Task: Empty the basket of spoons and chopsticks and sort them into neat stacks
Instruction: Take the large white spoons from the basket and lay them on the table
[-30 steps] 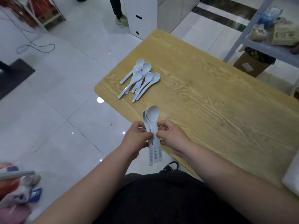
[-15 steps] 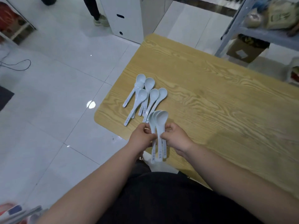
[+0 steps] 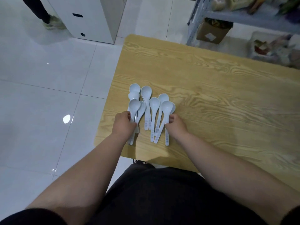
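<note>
Several pale blue soup spoons (image 3: 146,108) lie bowls-away on the near left corner of the wooden table (image 3: 211,88). My left hand (image 3: 124,123) grips the handles of the left-hand spoons (image 3: 135,105), which overlap each other. My right hand (image 3: 176,125) pinches the handles of the right-hand spoons (image 3: 167,108) between thumb and fingers. A few loose spoons fan out between the two hands. No basket and no chopsticks are in view.
The table's left edge and near edge run close to the spoons, with white tiled floor beyond. A white cabinet (image 3: 90,18) and a person's leg (image 3: 42,12) stand at the far left. A metal shelf (image 3: 243,15) with a cardboard box (image 3: 212,32) stands behind the table.
The bundle of spoons I held up with both hands has come down onto the table among the lying spoons. My hands have moved apart, one to each side of the group.
</note>
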